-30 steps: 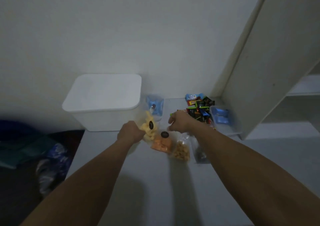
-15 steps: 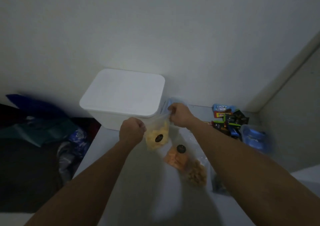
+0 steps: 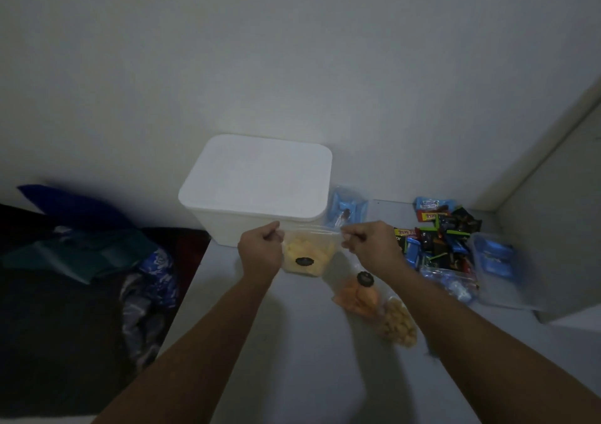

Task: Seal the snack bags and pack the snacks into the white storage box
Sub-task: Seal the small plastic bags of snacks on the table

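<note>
Two bare arms reach over a pale desk (image 3: pixel 292 358) set against a plain white wall (image 3: pixel 292 49), with a white cabinet panel (image 3: pixel 553 212) at the right and dark bedding (image 3: pixel 81 277) heaped at the left. The white storage box (image 3: pixel 260 189), lid on, stands at the back of the desk. Right of it lie a heap of wrapped candies (image 3: pixel 439 238) and blue packets in clear bags (image 3: pixel 494 257); nearer lie a bag of orange snacks (image 3: pixel 357 297) and a bag of tan puffs (image 3: pixel 398 324). Just before the box, the bag of yellow snacks (image 3: pixel 307 256) hangs between the hands: the left hand (image 3: pixel 260 249) pinches its top left corner, the right hand (image 3: pixel 370 248) its top right, fingers curled.
</note>
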